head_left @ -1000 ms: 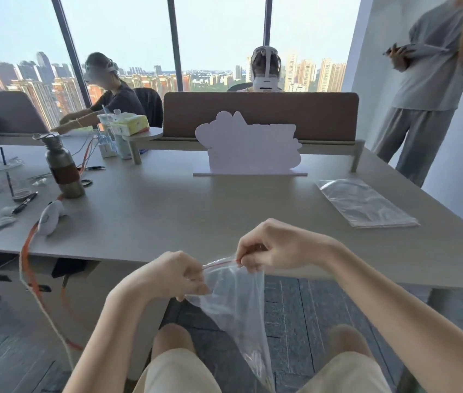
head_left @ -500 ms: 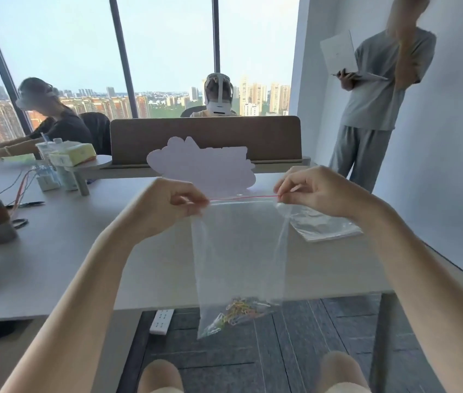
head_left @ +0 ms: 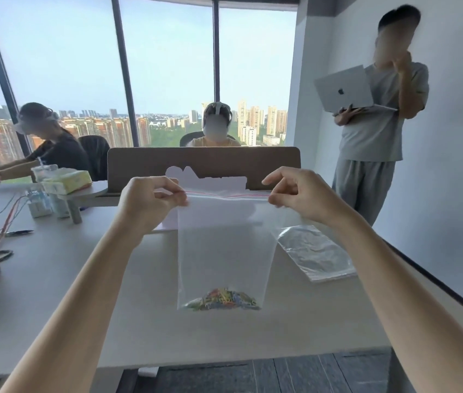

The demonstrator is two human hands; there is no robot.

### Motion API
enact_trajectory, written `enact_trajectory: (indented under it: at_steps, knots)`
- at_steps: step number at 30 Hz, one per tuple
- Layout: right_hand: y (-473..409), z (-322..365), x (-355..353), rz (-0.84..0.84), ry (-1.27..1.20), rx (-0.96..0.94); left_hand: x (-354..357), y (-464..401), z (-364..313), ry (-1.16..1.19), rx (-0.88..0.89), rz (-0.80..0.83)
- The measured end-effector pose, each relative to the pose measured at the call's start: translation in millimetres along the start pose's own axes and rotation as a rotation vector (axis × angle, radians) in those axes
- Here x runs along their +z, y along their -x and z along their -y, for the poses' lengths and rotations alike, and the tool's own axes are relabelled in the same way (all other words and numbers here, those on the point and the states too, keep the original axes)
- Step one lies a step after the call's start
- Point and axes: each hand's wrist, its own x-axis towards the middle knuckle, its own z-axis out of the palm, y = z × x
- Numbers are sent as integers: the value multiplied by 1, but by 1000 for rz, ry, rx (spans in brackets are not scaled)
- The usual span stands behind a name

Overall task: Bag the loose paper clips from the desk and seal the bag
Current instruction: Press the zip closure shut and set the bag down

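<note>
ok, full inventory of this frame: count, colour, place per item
bag: 1, clear with red zip line, held up over the desk
clips: a small heap, mixed colours, bottom of the bag
spare bags: flat stack, count unclear, clear, desk right
desk: 1, grey, across the foreground
divider: 1, brown, back edge of the desk
tissue box: 1, yellow-green, on a stand far left
pen: 1, dark, desk left
laptop: 1, silver, carried by a standing person, right
left hand: grip on the bag's top left corner
right hand: grip on the top right corner
</note>
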Motion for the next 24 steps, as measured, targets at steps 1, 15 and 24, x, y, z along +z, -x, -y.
enact_trajectory:
  at_steps: [1,15,24]
  knots:
    - [-3,1,1,-3,5,-4,0,-2,4,8,-10,-8]
    - [-11,-13,45,179,37,67,4,10,60,40,-135,43]
    - [-13,-7,39,124,15,84,7,21,54,163,-71,128]
